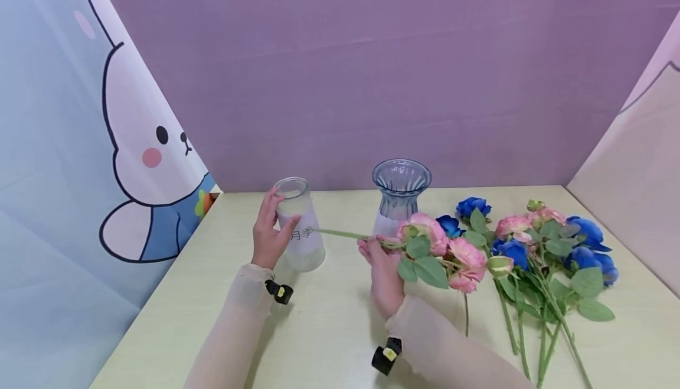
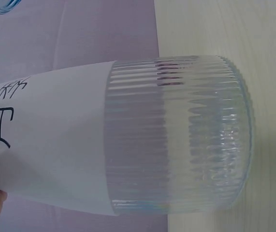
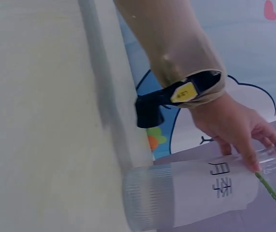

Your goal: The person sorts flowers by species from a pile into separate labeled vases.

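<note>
A clear ribbed glass vase [image 1: 306, 257] stands upright at the middle left of the table, a white paper label [image 2: 70, 145] with black characters round it. My left hand [image 1: 270, 237] grips its upper part, thumb at the front over the label and fingers round the far side. Between the vases, my right hand [image 1: 386, 280] holds a spray of pink roses [image 1: 425, 232] by its green stem [image 3: 275, 197], blooms to the right. The stem's bare end points left and overlaps the vase's label in the head view, near my left thumb.
Behind the pink roses stands a blue-tinted glass vase [image 1: 401, 191] with a flared rim, its lower part partly hidden. Several blue roses [image 1: 584, 232] and more pink roses [image 1: 514, 226] lie at the right, stems toward the front edge. A purple backdrop [image 1: 340, 82] rises behind the table.
</note>
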The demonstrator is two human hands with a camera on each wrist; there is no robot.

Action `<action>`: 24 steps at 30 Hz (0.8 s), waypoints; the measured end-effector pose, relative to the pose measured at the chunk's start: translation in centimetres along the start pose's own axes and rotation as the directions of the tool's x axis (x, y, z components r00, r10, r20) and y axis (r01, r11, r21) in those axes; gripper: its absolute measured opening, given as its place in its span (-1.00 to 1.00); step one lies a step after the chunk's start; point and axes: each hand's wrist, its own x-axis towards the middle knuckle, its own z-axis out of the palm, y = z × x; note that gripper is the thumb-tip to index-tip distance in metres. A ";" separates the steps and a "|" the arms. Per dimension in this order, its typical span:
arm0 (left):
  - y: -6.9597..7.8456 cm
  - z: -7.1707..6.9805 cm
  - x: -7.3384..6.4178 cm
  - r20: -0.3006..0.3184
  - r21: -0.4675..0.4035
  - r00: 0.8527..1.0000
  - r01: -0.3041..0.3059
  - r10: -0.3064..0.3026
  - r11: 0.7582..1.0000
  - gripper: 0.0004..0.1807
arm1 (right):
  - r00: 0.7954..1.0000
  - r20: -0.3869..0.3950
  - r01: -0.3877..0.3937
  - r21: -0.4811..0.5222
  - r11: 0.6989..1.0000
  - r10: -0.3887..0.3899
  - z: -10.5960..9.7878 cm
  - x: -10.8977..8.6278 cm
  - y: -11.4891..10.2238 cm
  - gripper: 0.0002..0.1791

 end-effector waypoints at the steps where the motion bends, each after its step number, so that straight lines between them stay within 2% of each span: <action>1: 0.0 0.0 0.0 0.000 0.001 1.000 0.000 0.000 1.000 -0.49 | 1.000 -0.007 0.007 0.011 1.000 -0.007 0.2 0.1 -0.2 -0.82; 9: 0.0 0.1 -0.1 0.004 0.005 1.000 -0.002 0.002 1.000 -0.50 | 0.997 -0.039 0.072 0.098 0.993 -0.069 1.4 0.8 -1.6 -0.84; 17: 0.0 0.3 0.0 -0.005 -0.019 1.000 0.000 0.000 1.000 -0.50 | 0.990 -0.071 0.131 0.196 0.972 -0.119 2.1 2.1 -2.3 -0.87; 21: 0.0 0.3 0.0 -0.007 -0.048 1.000 0.014 -0.015 0.999 -0.50 | 0.991 -0.049 0.131 0.197 0.972 -0.123 2.5 2.5 -2.7 -0.89; 24: 0.1 0.3 -0.1 -0.004 -0.052 0.999 0.035 -0.035 0.998 -0.50 | 0.991 0.009 0.129 0.174 0.976 -0.132 2.8 2.6 -3.1 -0.88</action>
